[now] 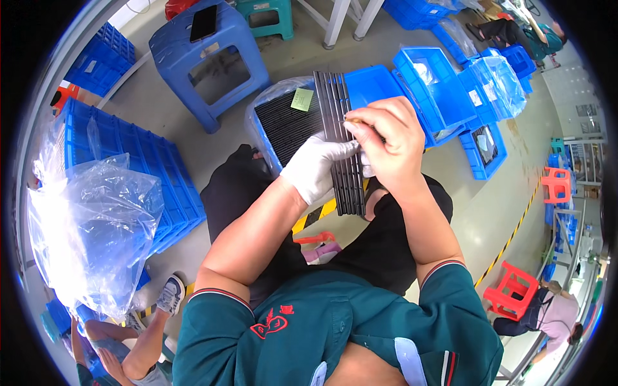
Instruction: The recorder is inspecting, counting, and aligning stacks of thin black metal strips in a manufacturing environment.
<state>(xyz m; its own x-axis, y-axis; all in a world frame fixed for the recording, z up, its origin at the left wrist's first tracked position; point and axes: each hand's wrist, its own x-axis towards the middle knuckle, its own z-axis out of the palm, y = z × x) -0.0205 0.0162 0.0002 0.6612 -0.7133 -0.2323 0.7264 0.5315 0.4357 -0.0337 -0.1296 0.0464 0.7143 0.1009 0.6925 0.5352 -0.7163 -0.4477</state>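
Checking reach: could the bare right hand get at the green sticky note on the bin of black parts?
Probably yes: the right hand hovers just beside the green sticky note, though the black slotted strip stands between them.

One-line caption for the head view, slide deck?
Gloved left hand steadies a black slatted strip; bare right hand works its edge.

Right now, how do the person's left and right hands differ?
The left hand wears a white glove; the right hand is bare. The left hand grips the stack of dark ribbed strips from the side at mid-length, fingers wrapped round it; the right hand sits above, fingers curled, pinching a small tan tool against the stack's upper part. Both touch the same stack, held over the lap.
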